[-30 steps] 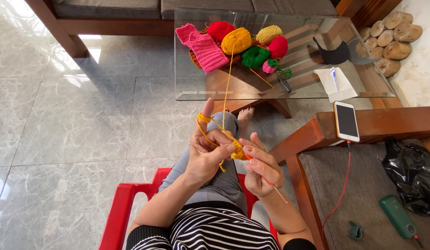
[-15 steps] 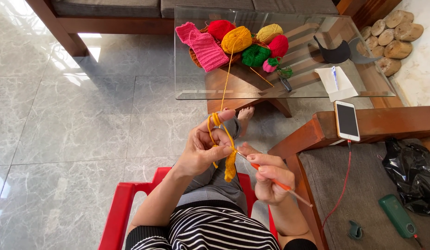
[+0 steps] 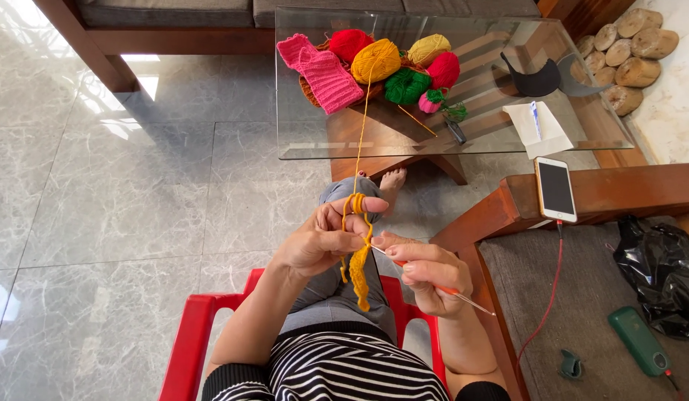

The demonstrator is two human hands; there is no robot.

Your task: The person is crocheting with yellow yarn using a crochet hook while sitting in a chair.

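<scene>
My left hand [image 3: 322, 239] holds orange yarn wound around its raised fingers, and a short crocheted orange strip [image 3: 358, 276] hangs down from it over my lap. My right hand [image 3: 427, 273] grips a crochet hook [image 3: 463, 295] with an orange handle, its tip pointed at the top of the strip beside my left thumb. A taut orange strand [image 3: 361, 134] runs up from my left fingers to the orange yarn ball [image 3: 375, 60] on the glass table [image 3: 500, 141].
On the table lie red, yellow, pink and green yarn balls, a pink knitted piece [image 3: 320, 70], a black cap and paper. A phone [image 3: 556, 188] rests on the wooden armrest with a red cable. I sit on a red plastic chair [image 3: 187, 341]. Black bag at right.
My hands have shifted a little to the right, and the left hand has turned with the yarn loops on its fingers. The hanging strip now dangles lower between both hands.
</scene>
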